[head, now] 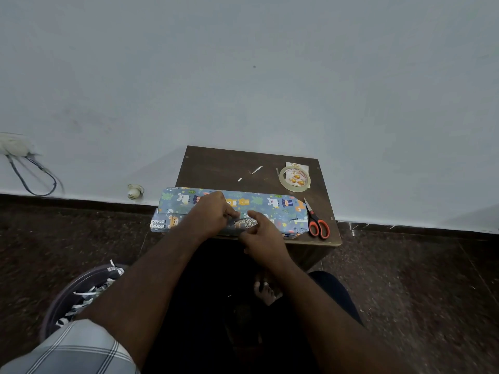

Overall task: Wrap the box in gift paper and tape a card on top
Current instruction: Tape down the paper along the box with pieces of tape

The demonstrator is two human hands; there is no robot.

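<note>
Box (272,209) in gift paper on table (216,166) | left hand (213,214) fingers pinch paper seam | right hand (263,233) fingers pinch it too

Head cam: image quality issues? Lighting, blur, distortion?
Head view: dim, flat light, no glare; the wide lens bows the wall's baseboard; edges smear, the bin and floor look soft; the middle is sharper, so the wrapped box, scissors and tape roll read clearly; left hand and right hand are slightly blurred.

Bin (58,300) of paper scraps; wall socket (12,147)
</note>
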